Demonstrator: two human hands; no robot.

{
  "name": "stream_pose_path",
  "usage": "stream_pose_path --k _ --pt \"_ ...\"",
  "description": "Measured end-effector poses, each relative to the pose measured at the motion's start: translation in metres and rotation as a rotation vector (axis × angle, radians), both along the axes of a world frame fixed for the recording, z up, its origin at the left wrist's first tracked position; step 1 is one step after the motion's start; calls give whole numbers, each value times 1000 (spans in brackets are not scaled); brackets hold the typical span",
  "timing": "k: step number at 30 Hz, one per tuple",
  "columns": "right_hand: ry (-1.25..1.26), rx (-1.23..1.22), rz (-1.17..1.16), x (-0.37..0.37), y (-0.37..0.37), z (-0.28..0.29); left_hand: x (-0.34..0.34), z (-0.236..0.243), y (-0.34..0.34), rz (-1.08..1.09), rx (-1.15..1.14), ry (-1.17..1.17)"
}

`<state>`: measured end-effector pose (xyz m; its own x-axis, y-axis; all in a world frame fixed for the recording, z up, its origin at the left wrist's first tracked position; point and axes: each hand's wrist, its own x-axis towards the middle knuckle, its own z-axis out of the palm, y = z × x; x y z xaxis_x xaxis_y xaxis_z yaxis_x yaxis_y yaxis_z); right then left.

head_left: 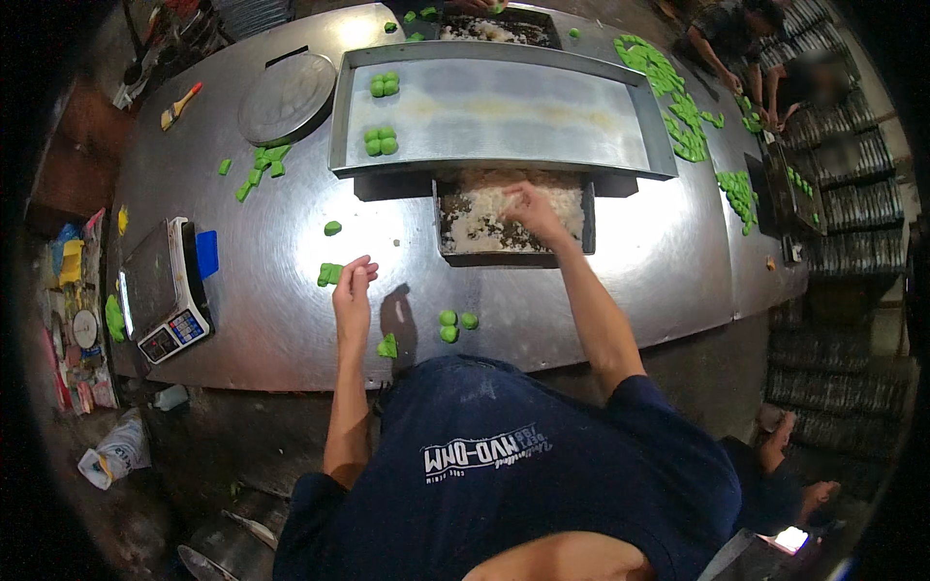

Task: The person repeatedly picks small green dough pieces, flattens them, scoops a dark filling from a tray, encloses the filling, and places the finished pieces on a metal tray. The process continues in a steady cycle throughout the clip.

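Note:
My left hand, fingers curled together, is beside a clump of green dough pieces on the steel table; what it holds, if anything, is hidden. My right hand reaches over a dark tray of white crumbly filling, fingers bent inward; I cannot make out anything in them. Single green lumps and a group of three balls lie near my hands. Above, a large shallow metal tray carries two clusters of green balls.
A round metal lid, a brush and a scale are at left. Many green pieces lie at right, where co-workers lean over the table near another tray. Another dark tray sits at the back.

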<state>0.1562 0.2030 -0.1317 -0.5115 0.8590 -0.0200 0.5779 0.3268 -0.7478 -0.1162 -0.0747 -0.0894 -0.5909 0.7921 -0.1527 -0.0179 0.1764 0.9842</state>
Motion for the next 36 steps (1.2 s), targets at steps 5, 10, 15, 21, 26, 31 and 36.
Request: stream_pose_path --k 5,10,15,21,26,31,36 --pt "-44 -145 -207 -4 -19 -11 28 24 47 -195 85 10" --pt "719 -888 -92 -24 -37 43 63 27 109 -330 223 -76" --pt "824 -961 44 -40 -48 60 84 10 164 -376 -98 -648" --pt "183 -112 -82 -46 -45 43 87 -8 170 -458 -74 -336" --pt "407 -245 181 -44 -55 49 78 -12 167 -245 -14 -110" --pt "116 137 237 -38 -56 54 72 -9 177 -391 -221 -36" --pt "159 307 149 -27 -41 50 86 -6 173 -610 -160 -49"
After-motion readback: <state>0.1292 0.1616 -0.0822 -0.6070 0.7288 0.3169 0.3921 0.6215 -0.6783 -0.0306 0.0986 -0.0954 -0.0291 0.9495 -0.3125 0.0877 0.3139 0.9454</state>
